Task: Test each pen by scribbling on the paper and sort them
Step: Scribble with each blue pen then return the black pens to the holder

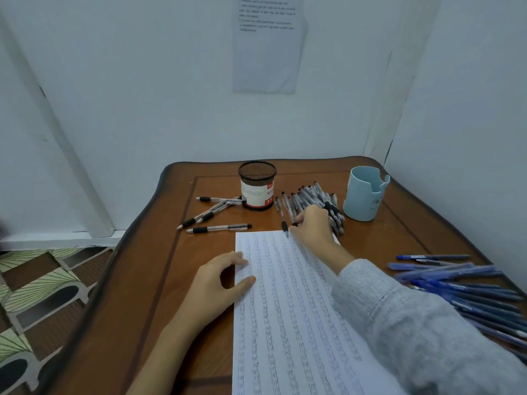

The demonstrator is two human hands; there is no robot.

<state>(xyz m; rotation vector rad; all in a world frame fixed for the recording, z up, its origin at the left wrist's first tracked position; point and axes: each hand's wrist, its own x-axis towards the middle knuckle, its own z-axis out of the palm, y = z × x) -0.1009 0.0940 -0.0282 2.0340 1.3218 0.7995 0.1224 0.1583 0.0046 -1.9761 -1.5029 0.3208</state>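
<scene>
While the left hand (219, 283) rests with relaxed fingers on the left edge of the white lined paper sheet (285, 309), steadying it on the brown wooden table (171, 280), the right hand (312, 226) reaches to the heap of clear pens (310, 195) in the upper middle of the frame. Picking the next pen to test looks like the step in hand. Its grip is narrow, fingertips curled onto one clear black-tipped pen (290, 209) at the heap's near edge; whether that pen is lifted I cannot tell. Next, its tip must come down onto the paper for a scribble.
</scene>
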